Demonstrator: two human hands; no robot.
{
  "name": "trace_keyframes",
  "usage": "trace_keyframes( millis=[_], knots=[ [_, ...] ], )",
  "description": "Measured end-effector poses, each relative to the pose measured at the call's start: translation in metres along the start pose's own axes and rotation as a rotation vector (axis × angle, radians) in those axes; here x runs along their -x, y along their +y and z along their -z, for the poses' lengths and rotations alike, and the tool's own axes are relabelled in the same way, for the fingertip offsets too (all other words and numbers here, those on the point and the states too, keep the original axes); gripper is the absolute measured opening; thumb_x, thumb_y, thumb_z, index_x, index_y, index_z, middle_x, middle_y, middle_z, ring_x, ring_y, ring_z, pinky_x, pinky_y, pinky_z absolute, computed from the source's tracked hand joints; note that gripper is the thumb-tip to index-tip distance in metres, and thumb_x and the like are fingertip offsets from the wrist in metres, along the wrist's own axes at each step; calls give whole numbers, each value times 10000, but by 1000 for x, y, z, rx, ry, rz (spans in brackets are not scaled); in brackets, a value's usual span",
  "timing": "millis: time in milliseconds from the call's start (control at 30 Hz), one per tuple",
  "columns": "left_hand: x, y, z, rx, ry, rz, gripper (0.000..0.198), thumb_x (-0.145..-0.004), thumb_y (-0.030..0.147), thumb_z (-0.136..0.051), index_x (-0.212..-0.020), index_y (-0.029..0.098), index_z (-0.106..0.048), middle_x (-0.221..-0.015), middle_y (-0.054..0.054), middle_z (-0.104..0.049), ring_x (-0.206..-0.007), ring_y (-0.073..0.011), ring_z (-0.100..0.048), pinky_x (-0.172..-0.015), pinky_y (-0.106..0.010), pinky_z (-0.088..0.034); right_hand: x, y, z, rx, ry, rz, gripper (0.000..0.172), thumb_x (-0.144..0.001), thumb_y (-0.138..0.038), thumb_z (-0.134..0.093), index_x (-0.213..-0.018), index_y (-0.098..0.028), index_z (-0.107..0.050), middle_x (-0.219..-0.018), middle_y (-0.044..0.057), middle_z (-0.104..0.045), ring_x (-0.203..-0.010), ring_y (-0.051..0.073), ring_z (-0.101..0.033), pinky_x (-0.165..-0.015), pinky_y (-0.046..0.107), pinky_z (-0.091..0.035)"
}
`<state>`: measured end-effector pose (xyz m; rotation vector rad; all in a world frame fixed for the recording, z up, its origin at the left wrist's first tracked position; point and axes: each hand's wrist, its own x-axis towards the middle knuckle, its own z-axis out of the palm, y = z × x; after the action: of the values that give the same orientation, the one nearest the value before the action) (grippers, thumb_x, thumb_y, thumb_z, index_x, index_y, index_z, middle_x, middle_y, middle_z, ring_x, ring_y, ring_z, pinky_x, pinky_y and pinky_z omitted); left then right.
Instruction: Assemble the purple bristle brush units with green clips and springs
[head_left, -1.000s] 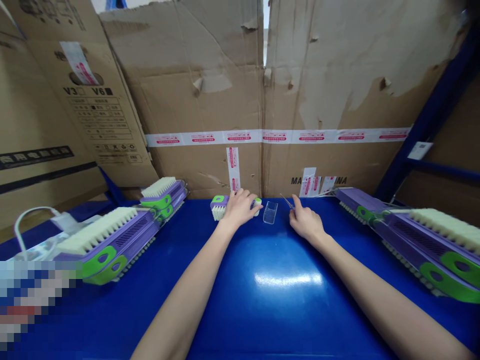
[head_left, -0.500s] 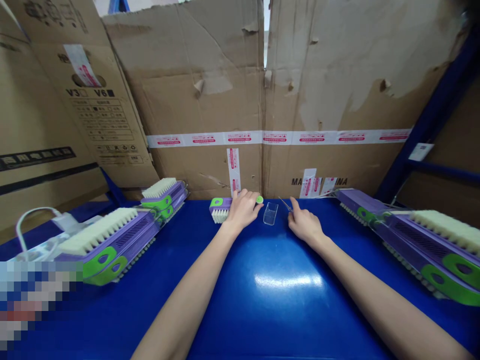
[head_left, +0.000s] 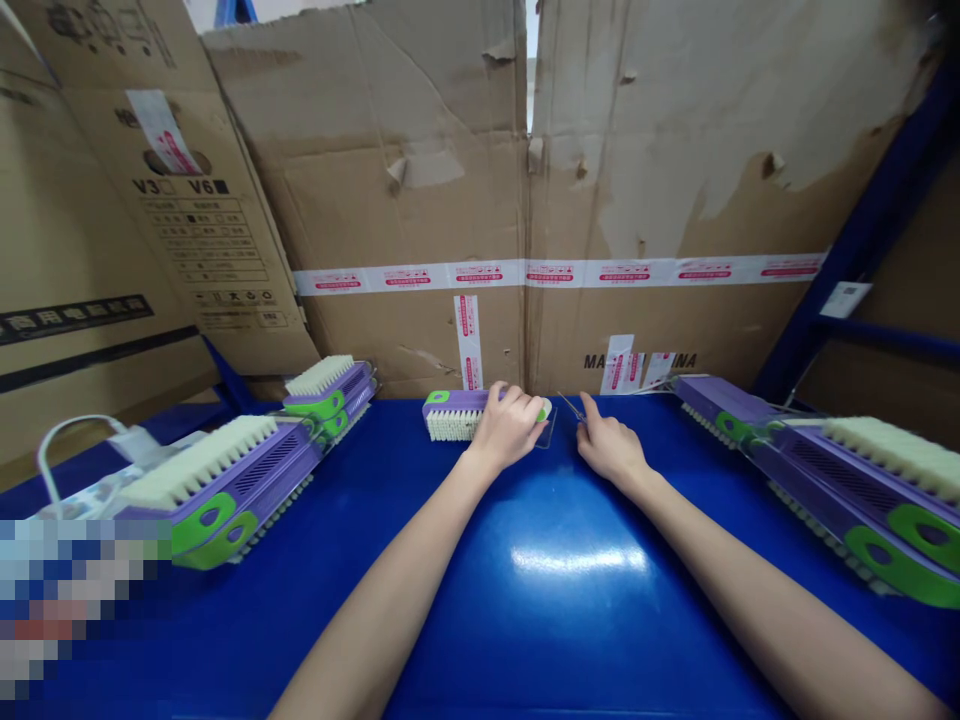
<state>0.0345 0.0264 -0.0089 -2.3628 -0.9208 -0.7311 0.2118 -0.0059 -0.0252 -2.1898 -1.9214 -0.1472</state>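
My left hand is closed around a small round-ended thing, green and white, most of it hidden by the fingers. Just beyond those fingertips, a small clear plastic box on the blue table is mostly covered by the hand. Behind the hand and to its left lies a purple brush with white bristles and a green end; its right part is hidden. My right hand grips thin, pointed metal tweezers, their tips directed up and left toward the box. Its index finger stretches forward along them.
Purple-and-green brushes stand in pairs on the left and right. Tall cardboard closes off the back of the blue table. A white plug and cable are at the left, and a blue metal frame rises at the right.
My left hand has moved right with the green-and-white thing, now over the clear box. More of the brush behind it shows. My right hand with the tweezers has stayed nearly still.
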Motion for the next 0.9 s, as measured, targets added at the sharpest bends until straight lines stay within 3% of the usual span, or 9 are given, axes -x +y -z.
trace_keyframes(
  millis=[233,367,500,633,900],
  knots=[
    [2,2,-3,111,-113,87,276,-892,322,-526,-1099,162,-615,-968,-89,-714,-942,-218,-628,-1020,-457,-277,1,0,-1,9,6,6,569,-922,-277,-329,-1468,-157,-225,-969,179,-685,-874,330,-673,-733,419,-495],
    [4,3,-1,189,-114,109,272,-883,293,-533,-1121,184,-610,-1058,-86,-699,-996,-218,-620,-1030,-456,-273,1,0,0,14,8,17,573,-920,-273,-330,-1471,-157,-220,-968,179,-686,-872,330,-674,-733,420,-495],
    [1,5,1,298,-113,208,262,-861,280,-562,-1103,209,-633,-1096,-63,-692,-1038,-207,-603,-1014,-421,-301,1,-1,0,6,9,22,575,-916,-270,-333,-1469,-150,-227,-971,176,-687,-871,334,-672,-732,420,-496],
    [-5,6,6,450,-212,337,257,-821,369,-611,-1044,259,-679,-1063,-14,-713,-1018,-197,-619,-1065,-425,-243,1,-1,0,1,8,20,575,-917,-271,-343,-1468,-155,-227,-975,173,-687,-874,322,-673,-738,408,-494],
    [-4,5,11,544,-234,323,203,-859,347,-553,-985,272,-694,-1039,18,-721,-997,-175,-634,-1106,-434,-180,2,-1,0,22,-10,20,574,-925,-281,-325,-1474,-161,-212,-986,178,-681,-875,316,-673,-740,405,-488]
  ],
)
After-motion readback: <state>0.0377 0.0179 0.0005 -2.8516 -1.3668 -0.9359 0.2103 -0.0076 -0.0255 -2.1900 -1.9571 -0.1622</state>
